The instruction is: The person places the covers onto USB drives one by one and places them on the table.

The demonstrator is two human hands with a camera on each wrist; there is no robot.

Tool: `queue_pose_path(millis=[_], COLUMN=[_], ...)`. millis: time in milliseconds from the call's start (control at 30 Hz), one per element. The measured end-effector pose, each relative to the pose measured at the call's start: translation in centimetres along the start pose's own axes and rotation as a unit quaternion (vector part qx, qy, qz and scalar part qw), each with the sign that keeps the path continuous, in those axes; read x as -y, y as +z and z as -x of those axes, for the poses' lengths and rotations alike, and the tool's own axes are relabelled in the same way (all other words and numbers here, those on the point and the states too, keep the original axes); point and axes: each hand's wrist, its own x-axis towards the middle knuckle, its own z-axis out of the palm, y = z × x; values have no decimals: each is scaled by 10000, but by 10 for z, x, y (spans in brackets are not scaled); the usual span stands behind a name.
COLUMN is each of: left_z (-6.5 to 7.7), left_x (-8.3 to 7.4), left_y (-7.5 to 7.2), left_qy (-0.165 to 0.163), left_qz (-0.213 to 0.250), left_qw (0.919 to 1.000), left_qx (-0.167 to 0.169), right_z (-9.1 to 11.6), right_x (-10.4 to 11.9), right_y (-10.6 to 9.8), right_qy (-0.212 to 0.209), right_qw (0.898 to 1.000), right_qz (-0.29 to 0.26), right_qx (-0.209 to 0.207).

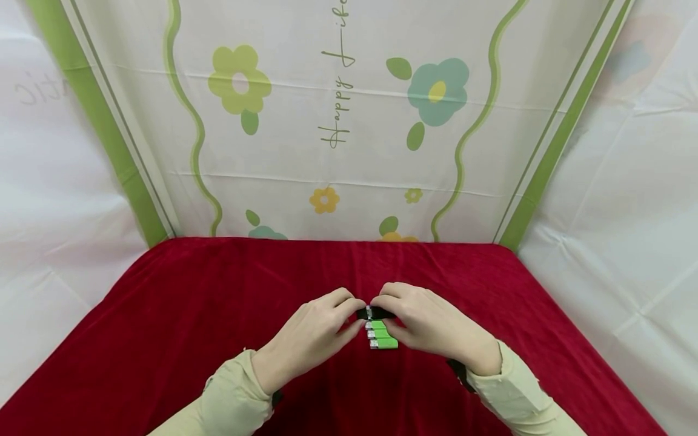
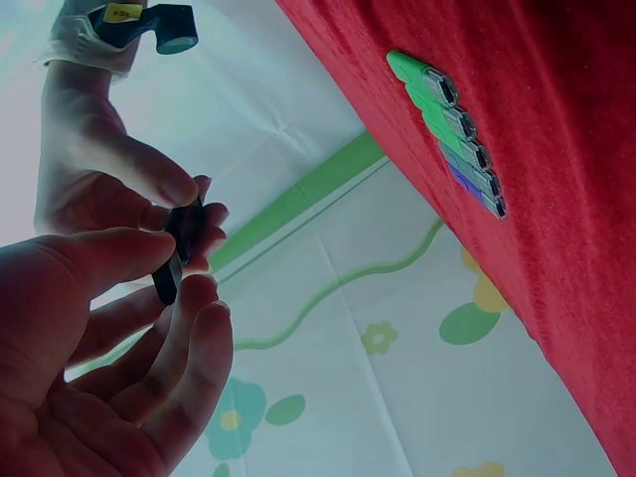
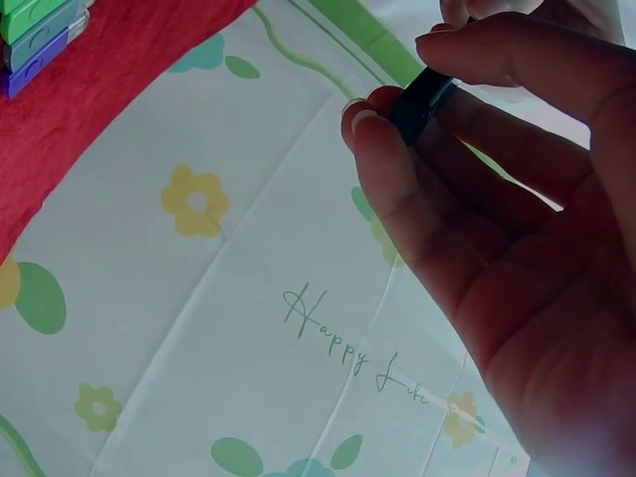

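Observation:
Above the red cloth, my right hand (image 1: 428, 316) pinches the body of a black USB flash drive (image 1: 383, 313) between thumb and fingers. Its metal plug (image 1: 368, 312) points toward my left hand (image 1: 319, 324), which holds a small black piece (image 2: 167, 280), likely the cap, by thumb and fingertips. The two black parts are very close together; whether they touch is hard to tell. Just below the hands, several green flash drives (image 1: 386, 343) lie side by side with bare metal plugs facing left. A purple drive (image 3: 40, 68) and a grey-blue one lie in the same row.
A red velvet cloth (image 1: 163, 339) covers the table under the hands. White fabric walls with printed flowers (image 1: 327, 163) rise behind it and on both sides. A dark wrist device (image 2: 149, 25) sits on the right wrist.

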Motion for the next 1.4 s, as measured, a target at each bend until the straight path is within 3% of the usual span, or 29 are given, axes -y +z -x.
queue_pose_path(millis=[900, 1400], left_z=[1, 2], left_x=[-1, -2], left_y=[3, 3], left_qy=[54, -300], left_qz=[12, -288], left_qw=[9999, 9989], left_qx=[95, 211], right_z=[-1, -1], right_x=[2, 3], right_y=[2, 2], right_qy=[-82, -38], right_qw=[9999, 10000], right_qz=[-85, -39], right_qx=[-14, -45])
